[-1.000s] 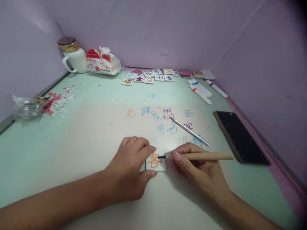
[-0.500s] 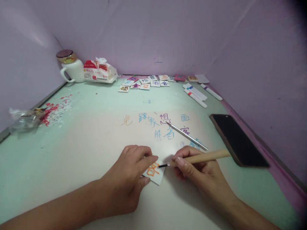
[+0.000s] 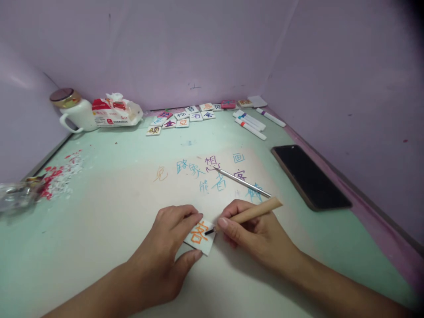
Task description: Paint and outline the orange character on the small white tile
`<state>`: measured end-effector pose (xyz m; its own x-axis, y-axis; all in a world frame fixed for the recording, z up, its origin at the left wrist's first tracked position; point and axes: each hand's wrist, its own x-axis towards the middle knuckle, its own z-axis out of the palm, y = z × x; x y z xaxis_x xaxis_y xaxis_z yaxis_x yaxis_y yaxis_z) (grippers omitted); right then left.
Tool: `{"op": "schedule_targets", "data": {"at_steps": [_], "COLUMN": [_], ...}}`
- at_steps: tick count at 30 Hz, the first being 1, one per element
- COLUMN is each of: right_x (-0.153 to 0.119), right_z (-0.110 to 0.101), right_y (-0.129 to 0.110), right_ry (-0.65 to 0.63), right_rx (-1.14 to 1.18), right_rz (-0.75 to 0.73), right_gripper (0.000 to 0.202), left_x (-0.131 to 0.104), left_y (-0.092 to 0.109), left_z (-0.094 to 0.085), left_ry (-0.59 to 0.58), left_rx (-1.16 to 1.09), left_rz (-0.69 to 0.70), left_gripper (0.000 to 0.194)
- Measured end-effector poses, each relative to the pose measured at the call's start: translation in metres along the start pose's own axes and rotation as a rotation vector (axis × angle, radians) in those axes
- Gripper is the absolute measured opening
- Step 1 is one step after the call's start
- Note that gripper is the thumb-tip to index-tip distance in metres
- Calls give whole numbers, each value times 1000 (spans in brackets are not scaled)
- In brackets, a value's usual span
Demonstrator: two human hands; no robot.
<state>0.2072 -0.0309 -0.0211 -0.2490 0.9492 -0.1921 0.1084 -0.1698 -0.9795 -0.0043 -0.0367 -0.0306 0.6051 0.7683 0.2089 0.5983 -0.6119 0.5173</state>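
Observation:
A white square tile (image 3: 210, 246) with an orange Chinese character lies on the table in front of me. My left hand (image 3: 168, 247) holds it at its left side, fingers along the far edge and thumb at the near edge. In a pen-like grip, my right hand (image 3: 253, 232) has a wooden-handled carving tool (image 3: 255, 211) with a narrow dark tip. That tip touches or hovers just over the right part of the orange character; which one, I cannot tell. Beyond the right hand lies a thin silver craft knife (image 3: 243, 181), pointing away to the left.
Characters are written on the tabletop (image 3: 115, 198). A black phone (image 3: 311, 176) lies right. Markers (image 3: 250, 129) and several lettered tiles (image 3: 182, 123) sit at the back. Back left stand a white mug (image 3: 81, 115) and tissue pack (image 3: 115, 114). Red and white shavings (image 3: 61, 176) lie beside a plastic bag (image 3: 16, 194).
The view has swung to the right. My left fingers now cover less of the tile, showing more of the character. The tool's tip has moved inward over the character, its handle tilted more steeply.

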Motion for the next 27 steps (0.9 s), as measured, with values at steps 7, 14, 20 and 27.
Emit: {"op": "schedule_targets", "data": {"at_steps": [7, 14, 20, 27], "right_x": [1, 1, 0, 0], "right_z": [6, 12, 11, 8], "right_y": [-4, -5, -4, -4], "right_ry": [18, 49, 38, 1], "right_rx": [29, 99, 132, 262], "right_rz": [36, 102, 117, 81], "right_gripper": [18, 21, 22, 25], "left_x": [2, 1, 0, 0], "left_y": [0, -1, -2, -3], "left_z": [-2, 2, 7, 8], "left_ry": [-42, 16, 47, 75], "left_rx": [-4, -4, -21, -48], "left_rz": [24, 8, -3, -2], "left_gripper": [48, 43, 40, 37]}}
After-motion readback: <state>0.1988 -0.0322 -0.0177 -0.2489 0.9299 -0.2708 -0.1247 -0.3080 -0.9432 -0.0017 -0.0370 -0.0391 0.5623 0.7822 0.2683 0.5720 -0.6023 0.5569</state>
